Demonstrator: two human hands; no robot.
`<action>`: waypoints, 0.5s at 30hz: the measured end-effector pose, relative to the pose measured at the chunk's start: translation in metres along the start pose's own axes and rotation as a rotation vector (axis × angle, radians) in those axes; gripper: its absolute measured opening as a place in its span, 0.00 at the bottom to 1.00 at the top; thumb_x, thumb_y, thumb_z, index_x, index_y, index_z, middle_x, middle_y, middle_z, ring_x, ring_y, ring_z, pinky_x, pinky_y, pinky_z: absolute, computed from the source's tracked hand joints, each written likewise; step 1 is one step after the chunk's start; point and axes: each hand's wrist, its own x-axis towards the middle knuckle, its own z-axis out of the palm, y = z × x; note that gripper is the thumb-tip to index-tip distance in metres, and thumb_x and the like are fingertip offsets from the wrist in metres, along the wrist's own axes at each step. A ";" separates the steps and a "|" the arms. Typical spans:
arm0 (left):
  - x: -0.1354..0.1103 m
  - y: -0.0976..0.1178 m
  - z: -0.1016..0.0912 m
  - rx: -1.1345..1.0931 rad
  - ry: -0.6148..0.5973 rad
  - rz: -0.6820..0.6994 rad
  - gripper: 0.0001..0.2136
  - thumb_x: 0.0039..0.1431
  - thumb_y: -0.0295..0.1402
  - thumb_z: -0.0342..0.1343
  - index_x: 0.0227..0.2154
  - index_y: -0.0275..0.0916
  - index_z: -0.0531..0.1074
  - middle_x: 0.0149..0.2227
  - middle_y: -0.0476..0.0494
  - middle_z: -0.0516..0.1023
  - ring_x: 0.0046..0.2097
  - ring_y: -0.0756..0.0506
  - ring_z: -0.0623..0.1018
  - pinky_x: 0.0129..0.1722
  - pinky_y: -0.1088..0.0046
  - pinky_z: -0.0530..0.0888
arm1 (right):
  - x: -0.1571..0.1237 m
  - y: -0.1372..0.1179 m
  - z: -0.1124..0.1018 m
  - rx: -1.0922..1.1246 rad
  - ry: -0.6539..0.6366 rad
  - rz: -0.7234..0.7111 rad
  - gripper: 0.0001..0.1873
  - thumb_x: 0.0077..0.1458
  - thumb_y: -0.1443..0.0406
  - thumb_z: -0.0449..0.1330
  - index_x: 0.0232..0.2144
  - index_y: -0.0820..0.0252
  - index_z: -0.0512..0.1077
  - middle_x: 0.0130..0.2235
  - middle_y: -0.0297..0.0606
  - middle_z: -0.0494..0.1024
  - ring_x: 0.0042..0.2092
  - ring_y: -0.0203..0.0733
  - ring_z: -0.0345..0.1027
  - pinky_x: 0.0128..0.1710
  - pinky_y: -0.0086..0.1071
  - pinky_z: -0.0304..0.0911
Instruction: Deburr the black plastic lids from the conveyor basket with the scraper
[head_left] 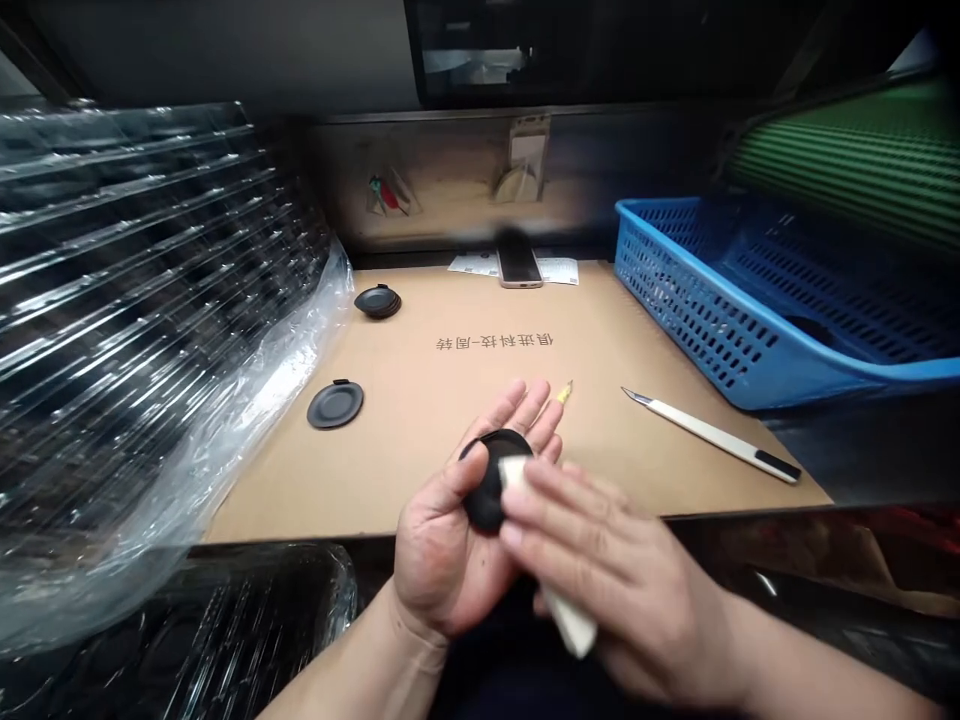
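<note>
My left hand [450, 540] lies palm up at the near edge of the cardboard sheet [420, 420], cradling a round black disc [487, 490] with its thumb over the disc's left edge. My right hand [600, 580] is closed on a white cloth or pad [517, 475] and presses it onto the disc's right side; the cloth's other end sticks out below the hand. Another black disc [335, 405] lies flat on the cardboard to the left. A small stack of black discs [377, 301] sits further back.
A white-handled craft knife [712, 435] lies right of the hands. Behind my fingers a small yellow-tipped tool [564, 392] shows. A blue plastic basket [750, 300] stands at the right. Stacked clear plastic trays [127, 330] in wrap fill the left. A phone [519, 265] rests at the back.
</note>
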 end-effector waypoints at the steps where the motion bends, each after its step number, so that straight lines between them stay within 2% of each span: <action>1: 0.002 0.003 -0.003 -0.025 -0.006 -0.026 0.21 0.68 0.32 0.48 0.61 0.37 0.71 0.68 0.41 0.69 0.71 0.40 0.63 0.73 0.58 0.55 | 0.004 0.002 0.003 0.000 0.000 0.042 0.26 0.62 0.71 0.53 0.62 0.72 0.67 0.67 0.49 0.66 0.72 0.54 0.50 0.71 0.51 0.55; 3: 0.007 0.011 -0.009 -0.052 -0.002 -0.049 0.21 0.68 0.31 0.48 0.60 0.36 0.72 0.68 0.40 0.69 0.71 0.40 0.63 0.72 0.59 0.56 | 0.012 0.005 0.010 0.002 0.023 0.078 0.25 0.63 0.71 0.53 0.61 0.71 0.68 0.67 0.49 0.67 0.72 0.55 0.51 0.71 0.52 0.54; 7: 0.012 0.028 -0.019 -0.056 0.038 0.006 0.15 0.68 0.33 0.50 0.49 0.37 0.79 0.67 0.40 0.70 0.71 0.39 0.65 0.72 0.60 0.56 | 0.027 0.011 0.022 0.026 -0.003 -0.065 0.20 0.70 0.65 0.51 0.59 0.67 0.71 0.66 0.42 0.69 0.72 0.50 0.53 0.72 0.44 0.53; 9: 0.013 0.035 -0.021 -0.078 0.033 -0.008 0.11 0.66 0.32 0.52 0.42 0.38 0.79 0.66 0.40 0.71 0.71 0.39 0.64 0.72 0.58 0.56 | 0.033 0.016 0.024 0.054 -0.051 -0.035 0.22 0.68 0.67 0.50 0.59 0.68 0.71 0.66 0.44 0.69 0.72 0.51 0.52 0.71 0.47 0.55; 11: 0.014 0.040 -0.020 -0.083 0.022 -0.023 0.08 0.63 0.31 0.55 0.39 0.39 0.79 0.65 0.39 0.73 0.70 0.38 0.65 0.72 0.57 0.56 | 0.039 0.020 0.027 0.077 -0.033 -0.032 0.21 0.68 0.67 0.51 0.58 0.65 0.73 0.64 0.44 0.71 0.72 0.50 0.52 0.70 0.47 0.55; 13: 0.015 0.041 -0.018 -0.063 0.035 -0.023 0.09 0.65 0.35 0.56 0.38 0.38 0.79 0.65 0.38 0.73 0.69 0.37 0.67 0.72 0.57 0.57 | 0.044 0.023 0.031 0.093 0.011 -0.106 0.19 0.69 0.65 0.51 0.57 0.61 0.75 0.63 0.40 0.73 0.71 0.46 0.53 0.71 0.43 0.54; 15: 0.017 0.039 -0.015 -0.055 0.066 -0.064 0.18 0.67 0.47 0.53 0.39 0.37 0.79 0.66 0.38 0.71 0.69 0.35 0.67 0.72 0.57 0.59 | 0.049 0.024 0.032 0.127 0.010 -0.122 0.20 0.71 0.64 0.49 0.57 0.61 0.74 0.63 0.40 0.73 0.72 0.45 0.52 0.71 0.42 0.52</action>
